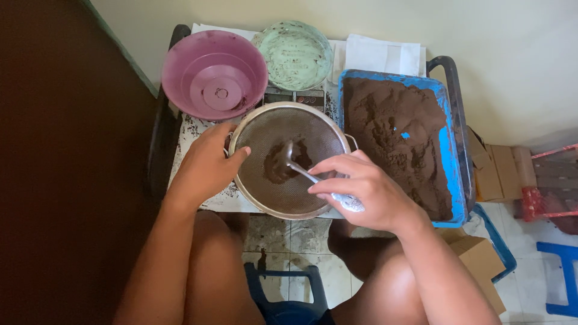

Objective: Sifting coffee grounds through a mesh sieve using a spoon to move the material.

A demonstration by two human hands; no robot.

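A round metal sieve [289, 159] sits at the middle of a small table, with a patch of brown powder [278, 168] on its mesh. My left hand [208, 162] grips the sieve's left rim, thumb on the edge. My right hand [361, 189] holds a metal spoon [301, 170] by its handle, and the spoon's bowl rests in the powder. A blue tray [448, 150] heaped with the same brown powder lies just right of the sieve.
An empty pink bowl [214, 75] and a pale green bowl [298, 54] stand at the back of the table. White folded cloth [379, 55] lies behind the tray. Cardboard boxes [497, 171] and blue plastic items are on the floor at right. My knees are below the table.
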